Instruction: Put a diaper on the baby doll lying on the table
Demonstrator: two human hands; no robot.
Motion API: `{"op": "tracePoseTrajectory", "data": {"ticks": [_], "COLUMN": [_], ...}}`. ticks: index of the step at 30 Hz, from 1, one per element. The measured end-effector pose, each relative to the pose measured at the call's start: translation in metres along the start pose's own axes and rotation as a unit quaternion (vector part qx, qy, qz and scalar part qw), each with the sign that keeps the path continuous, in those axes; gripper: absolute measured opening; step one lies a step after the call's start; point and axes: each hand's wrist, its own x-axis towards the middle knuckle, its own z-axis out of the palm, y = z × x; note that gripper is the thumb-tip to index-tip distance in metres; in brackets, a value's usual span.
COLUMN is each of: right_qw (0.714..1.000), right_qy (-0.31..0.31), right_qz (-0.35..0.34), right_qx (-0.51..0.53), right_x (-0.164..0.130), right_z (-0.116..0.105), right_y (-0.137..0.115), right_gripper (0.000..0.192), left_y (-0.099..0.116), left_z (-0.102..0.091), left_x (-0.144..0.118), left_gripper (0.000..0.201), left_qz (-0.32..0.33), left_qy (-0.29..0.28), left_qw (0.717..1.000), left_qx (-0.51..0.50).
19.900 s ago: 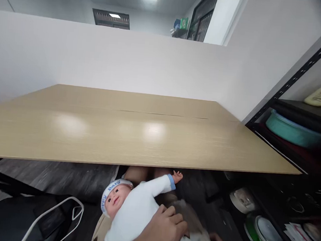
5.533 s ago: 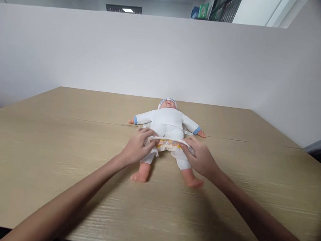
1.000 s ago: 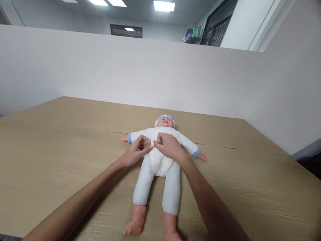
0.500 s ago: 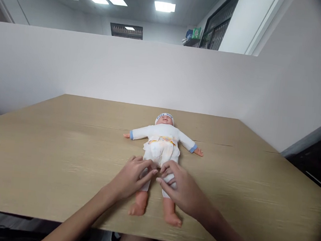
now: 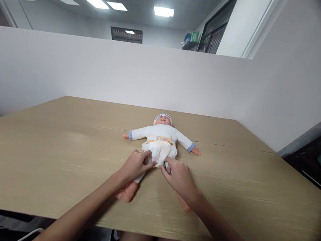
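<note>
A baby doll [image 5: 160, 141] lies on its back at the middle of the wooden table [image 5: 48, 152], head toward the white partition [image 5: 97, 70], arms spread. It wears a white top, a white cap and a diaper [image 5: 159, 150]. The left hand [image 5: 135, 166] and right hand [image 5: 178, 176] meet at the doll's upper legs, just below the diaper. Fingers of both hands appear pinched on the white leg fabric, though the exact hold is partly hidden. One bare foot [image 5: 124, 195] shows beside the left wrist.
</note>
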Motion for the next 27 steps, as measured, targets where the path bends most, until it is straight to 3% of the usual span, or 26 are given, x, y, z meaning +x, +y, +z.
{"op": "tracePoseTrajectory", "data": {"ticks": [7,13,16,20,23,27], "right_qw": [1.000,0.998,0.997,0.995,0.993,0.991], "right_qy": [0.006,0.029,0.024,0.020,0.012,0.019], "right_qz": [-0.018,-0.027,-0.024,-0.028,-0.025,0.010], "right_qx": [0.011,0.052,0.074,0.097,0.113,0.130], "right_x": [-0.003,-0.015,-0.018,-0.017,-0.015,-0.010], "right_z": [0.005,0.009,0.007,0.006,0.009,0.012], "right_y": [0.010,0.009,0.005,0.002,0.003,0.006], "right_gripper": [0.023,0.004,0.012,0.022,0.022,0.016], "left_y": [-0.003,-0.009,-0.010,-0.008,-0.010,-0.015], "left_z": [0.001,0.003,0.003,0.002,0.004,0.012], "left_x": [-0.004,-0.007,-0.008,-0.005,-0.004,-0.003], "left_gripper": [0.035,0.019,0.018,0.021,0.023,0.026], "left_qz": [0.026,0.074,0.072,0.072,0.050,-0.015], "left_qy": [-0.008,0.065,0.072,0.041,0.023,0.044], "left_qw": [0.999,0.991,0.988,0.988,0.988,0.978], "left_qx": [-0.028,-0.094,-0.113,-0.131,-0.144,-0.204]}}
